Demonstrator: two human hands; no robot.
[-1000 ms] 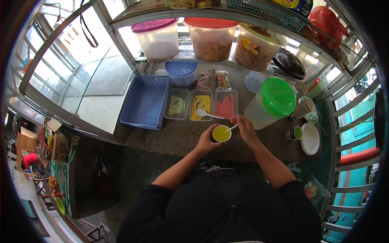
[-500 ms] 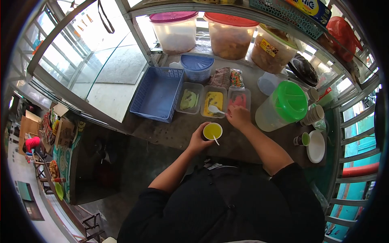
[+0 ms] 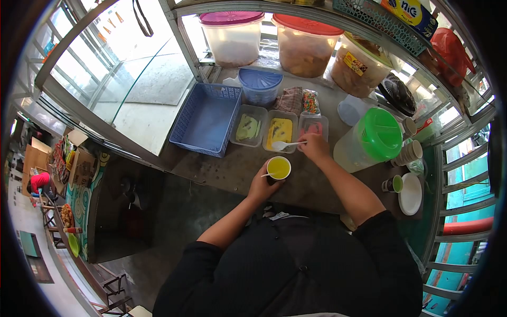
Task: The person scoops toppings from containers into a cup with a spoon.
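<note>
My left hand (image 3: pixel 261 186) is wrapped around a paper cup (image 3: pixel 279 168) filled with something yellow. A thin white stick or spoon handle (image 3: pixel 269 174) leans on the cup's left rim. Between the fingers of my right hand (image 3: pixel 315 147) is a white spoon (image 3: pixel 281 145), its bowl over the front edge of a clear tub of yellow food (image 3: pixel 280 130). Left of that tub stands one with pale green food (image 3: pixel 247 127). To its right, a tub with pink food (image 3: pixel 314 128) is partly hidden by my right hand.
A blue basket (image 3: pixel 205 147) stands left of the tubs, a green-lidded pitcher (image 3: pixel 351 149) to the right. Behind are a blue-lidded container (image 3: pixel 260 94) and large lidded bins (image 3: pixel 306 53). Stacked cups (image 3: pixel 407 153) and a white foam bowl (image 3: pixel 410 194) are at far right.
The stick in the cup has swung from the lower right rim to the left rim. My right hand and the spoon have shifted slightly, and the whole view has tilted a little.
</note>
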